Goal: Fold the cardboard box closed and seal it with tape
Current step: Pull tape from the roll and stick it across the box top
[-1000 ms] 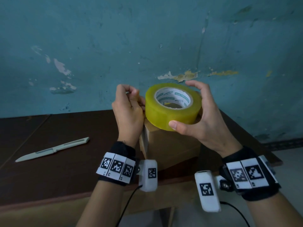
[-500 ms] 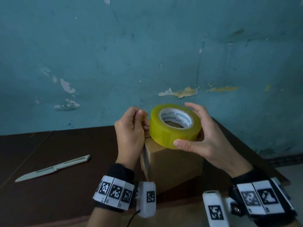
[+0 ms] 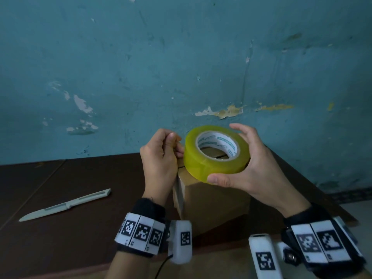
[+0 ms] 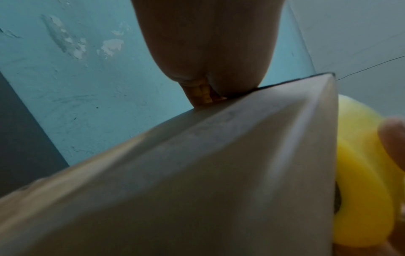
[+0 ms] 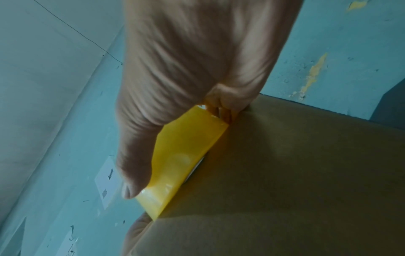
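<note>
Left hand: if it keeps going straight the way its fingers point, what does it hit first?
Most likely the tape roll. The left hand has its curled fingertips facing right, right at the roll's near side, above the cardboard box. Whether they already touch is unclear.

The dark brown tabletop point(image 3: 80, 228) carries a cardboard box point(image 3: 213, 202) directly beneath both grips and a pale knife point(image 3: 64, 205) lying flat, well left of the left grip.

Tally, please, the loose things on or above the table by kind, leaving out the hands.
Tape roll: 1, held in the right hand
Cardboard box: 1
Knife: 1
Total: 3
</note>
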The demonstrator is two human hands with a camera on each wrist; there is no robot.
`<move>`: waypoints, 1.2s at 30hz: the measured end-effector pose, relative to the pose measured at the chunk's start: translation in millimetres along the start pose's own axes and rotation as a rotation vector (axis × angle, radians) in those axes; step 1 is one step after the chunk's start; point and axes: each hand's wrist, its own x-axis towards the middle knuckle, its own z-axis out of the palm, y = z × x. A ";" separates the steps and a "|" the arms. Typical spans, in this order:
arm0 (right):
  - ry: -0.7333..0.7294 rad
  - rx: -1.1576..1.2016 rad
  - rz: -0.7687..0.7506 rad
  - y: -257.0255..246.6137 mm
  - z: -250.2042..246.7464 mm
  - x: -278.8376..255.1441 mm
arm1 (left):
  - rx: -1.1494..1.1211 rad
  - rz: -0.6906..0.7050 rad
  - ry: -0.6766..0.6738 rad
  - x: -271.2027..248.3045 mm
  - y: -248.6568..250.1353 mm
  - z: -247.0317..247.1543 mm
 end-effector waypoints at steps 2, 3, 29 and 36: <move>0.003 0.000 -0.001 0.2 -0.3 0.2 | -0.012 -0.004 0.004 0.0 -0.4 0.1; 0.005 0.003 -0.002 0.5 -0.3 0.1 | -0.016 -0.008 0.007 0.0 -0.7 0.1; 0.006 0.218 -0.102 2.0 -3.4 0.8 | -0.028 -0.051 -0.003 -0.1 1.4 -0.7; -0.096 0.319 -0.132 9.9 -8.0 -1.6 | -0.085 -0.155 0.037 0.6 9.3 -2.1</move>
